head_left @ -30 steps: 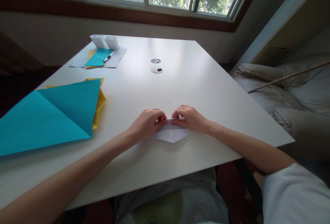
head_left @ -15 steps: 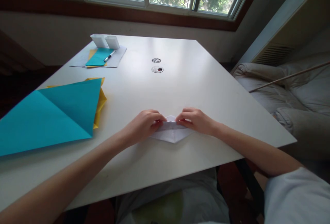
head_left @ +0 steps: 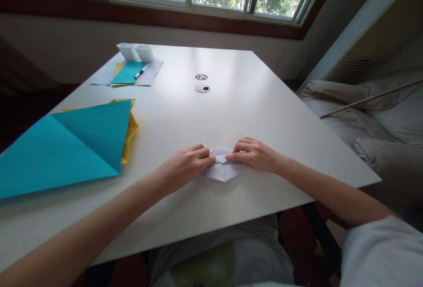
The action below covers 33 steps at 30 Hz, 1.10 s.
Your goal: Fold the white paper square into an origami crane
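The left hand [head_left: 191, 163] and the right hand [head_left: 254, 154] face each other over a folded white paper [head_left: 223, 173], which lies on the white surface [head_left: 264, 115] between them. Each hand has its fingers bent in and pinches one side of the paper near a small turned-down flap [head_left: 220, 159], the fingertips close together but apart. A pointed edge of the paper shows on the near side of the hands.

Left of the left hand, well apart from it, a large creased blue sheet [head_left: 72, 150] overlaps yellow paper [head_left: 127, 146]. Beyond both hands, toward the far left, a pen [head_left: 141, 72] lies across a smaller blue sheet [head_left: 127, 74], just before two white boxes [head_left: 144, 53].
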Available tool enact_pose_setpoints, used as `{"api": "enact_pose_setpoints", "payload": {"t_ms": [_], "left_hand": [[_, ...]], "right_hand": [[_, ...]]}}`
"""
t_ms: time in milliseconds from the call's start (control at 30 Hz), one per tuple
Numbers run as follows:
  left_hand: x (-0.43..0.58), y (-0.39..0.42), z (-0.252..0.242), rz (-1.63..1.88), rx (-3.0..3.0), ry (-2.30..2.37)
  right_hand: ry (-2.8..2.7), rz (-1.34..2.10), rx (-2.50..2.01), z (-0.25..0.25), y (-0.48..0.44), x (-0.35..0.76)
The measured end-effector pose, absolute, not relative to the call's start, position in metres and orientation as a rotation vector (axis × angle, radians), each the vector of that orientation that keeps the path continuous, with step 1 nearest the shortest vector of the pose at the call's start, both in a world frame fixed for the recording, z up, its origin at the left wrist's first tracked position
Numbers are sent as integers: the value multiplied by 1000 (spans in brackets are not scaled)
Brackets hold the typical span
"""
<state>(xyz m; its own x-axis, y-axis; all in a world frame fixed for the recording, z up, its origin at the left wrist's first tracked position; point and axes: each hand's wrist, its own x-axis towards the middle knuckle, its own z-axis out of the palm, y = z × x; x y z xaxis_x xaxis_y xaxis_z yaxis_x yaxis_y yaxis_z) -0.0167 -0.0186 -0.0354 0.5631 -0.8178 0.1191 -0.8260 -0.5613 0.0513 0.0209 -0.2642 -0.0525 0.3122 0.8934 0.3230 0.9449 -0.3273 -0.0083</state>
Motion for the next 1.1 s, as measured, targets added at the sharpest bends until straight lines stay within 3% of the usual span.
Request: {"api": "enact_pose_setpoints", "payload": {"t_ms": [567, 1100], "left_hand": [[-24, -25, -36, 198, 2924, -1343], [-54, -48, -49, 546, 3229, -1346]], "right_hand": [[-1721, -503, -2398, -52, -264, 19], [-1794, -384, -2531, -44, -268, 13]]}}
